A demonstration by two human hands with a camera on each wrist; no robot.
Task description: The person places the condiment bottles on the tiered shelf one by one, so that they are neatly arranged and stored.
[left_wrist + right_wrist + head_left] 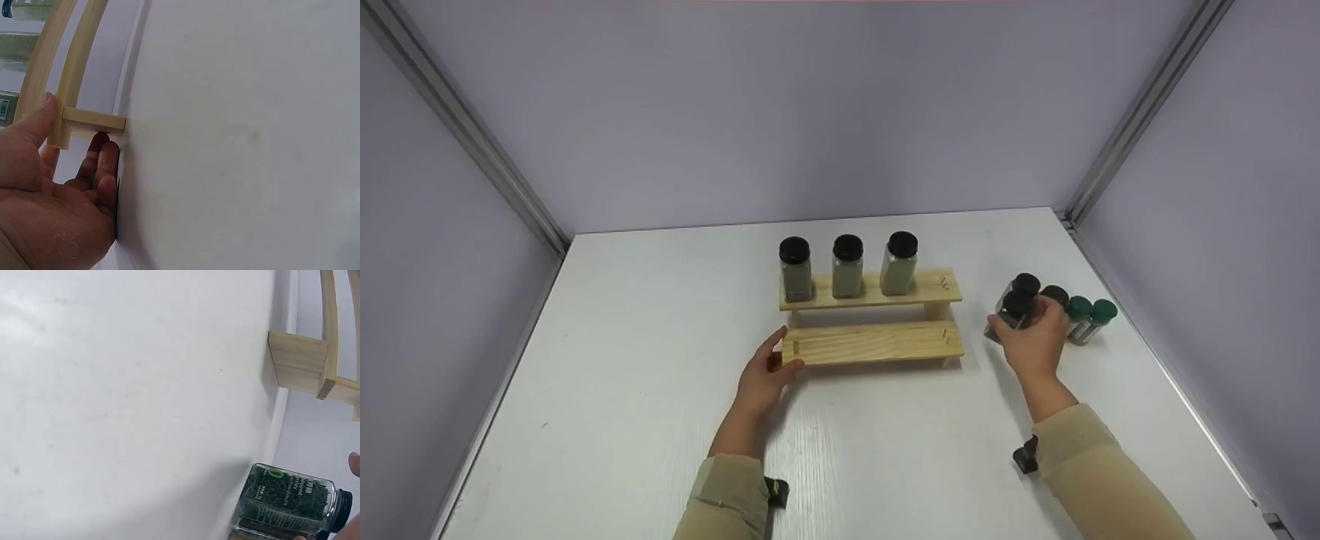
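Observation:
A two-tier wooden rack stands mid-table, three black-capped glass jars upright on its upper shelf. My left hand holds the left end of the lower shelf. In the left wrist view its thumb lies against the board, other fingers bent below beside the leg. Over the jars at the right, my right hand has thumb and fingers spread around a black-capped jar. The right wrist view shows that jar, labelled chopped parsley, with a visible gap between thumb and cap.
Beside the right hand stand more jars: a black-capped one behind, another dark cap, and two with green caps farther right. Pale walls border the white table at the back and sides.

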